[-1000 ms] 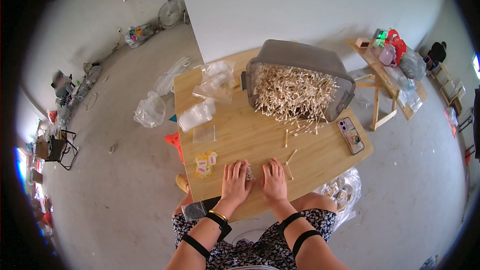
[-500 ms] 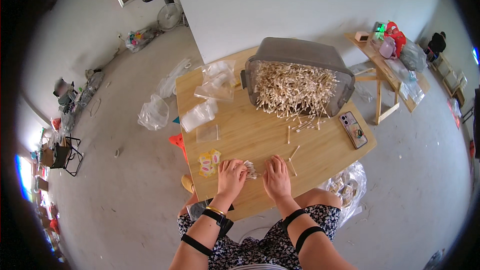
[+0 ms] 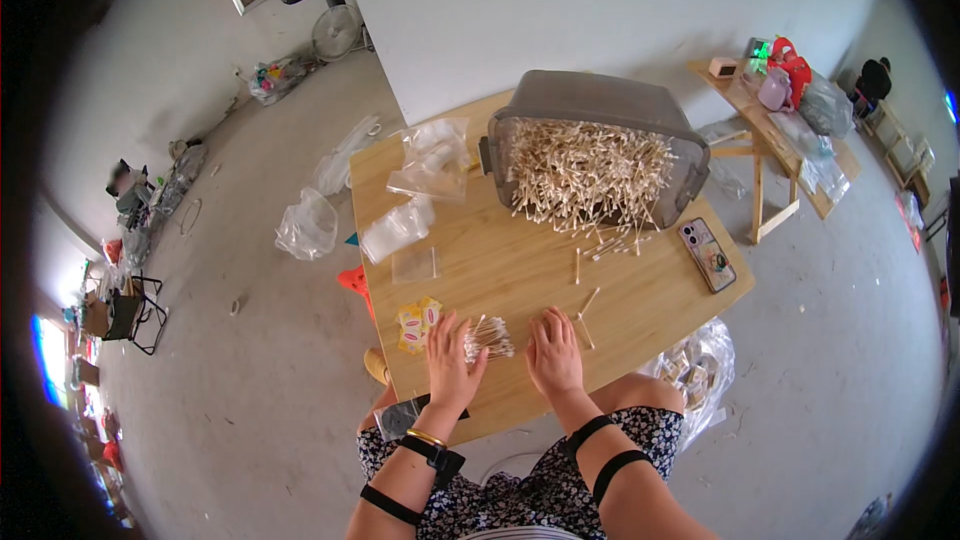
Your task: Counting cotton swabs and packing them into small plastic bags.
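Note:
A small bundle of cotton swabs [image 3: 488, 338] lies on the wooden table [image 3: 500, 270] between my hands. Along the bundle's left side rests my left hand [image 3: 453, 360], open, its fingers stretched forward and the thumb apart from them. My right hand [image 3: 554, 355] lies on the tabletop just right of the bundle, fingers forward and slightly bent, with nothing visible in them. A few loose swabs [image 3: 587, 318] sit just beyond its fingertips. Small yellow-and-white printed cards [image 3: 411, 332] are left of my left hand.
A tilted grey plastic bin [image 3: 605, 95] full of swabs stands at the table's back. Clear plastic bags [image 3: 432, 158] lie at the back left, a phone [image 3: 707, 255] at the right edge. Below the right edge is a bag of small items [image 3: 695, 370]. A side table [image 3: 790, 150] holds more things.
My left hand has moved a little left off the swabs and opened. The bundle, partly covered before, now shows spread out. My right hand has barely moved.

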`<state>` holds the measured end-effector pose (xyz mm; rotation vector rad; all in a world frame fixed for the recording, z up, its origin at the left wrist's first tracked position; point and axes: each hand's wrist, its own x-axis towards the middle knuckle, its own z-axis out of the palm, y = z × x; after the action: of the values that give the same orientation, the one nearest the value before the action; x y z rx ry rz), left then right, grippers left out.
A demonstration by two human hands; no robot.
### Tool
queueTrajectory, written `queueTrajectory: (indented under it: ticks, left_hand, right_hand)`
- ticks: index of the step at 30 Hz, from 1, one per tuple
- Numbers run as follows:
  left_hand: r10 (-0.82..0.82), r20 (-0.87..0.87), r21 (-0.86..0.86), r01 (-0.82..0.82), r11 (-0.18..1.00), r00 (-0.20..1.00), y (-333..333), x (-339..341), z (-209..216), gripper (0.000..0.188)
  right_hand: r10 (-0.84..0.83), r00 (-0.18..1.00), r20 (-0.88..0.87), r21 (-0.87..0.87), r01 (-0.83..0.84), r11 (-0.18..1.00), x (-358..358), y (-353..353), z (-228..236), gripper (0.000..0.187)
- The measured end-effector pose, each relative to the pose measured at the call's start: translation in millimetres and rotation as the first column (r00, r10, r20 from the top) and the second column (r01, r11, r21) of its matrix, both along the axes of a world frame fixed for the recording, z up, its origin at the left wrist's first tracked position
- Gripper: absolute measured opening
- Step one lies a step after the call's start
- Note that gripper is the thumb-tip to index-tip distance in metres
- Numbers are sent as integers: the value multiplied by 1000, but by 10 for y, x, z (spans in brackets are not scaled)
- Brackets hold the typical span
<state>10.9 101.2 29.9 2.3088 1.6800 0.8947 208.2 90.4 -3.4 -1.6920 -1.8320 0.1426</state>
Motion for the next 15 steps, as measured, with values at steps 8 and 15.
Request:
queueTrajectory:
  ticks: [8,15]
  left_hand:
    - [-98,-371,-274,-8,962,924,40,266,-156,85]
    - [-219,-454,-218,131,967,864,-351,252,-205,85]
  right_hand:
    - [21,999,48,-51,-19,999,10,1,36,40]
    - [24,998,58,-93,-19,995,21,-25,91,47]
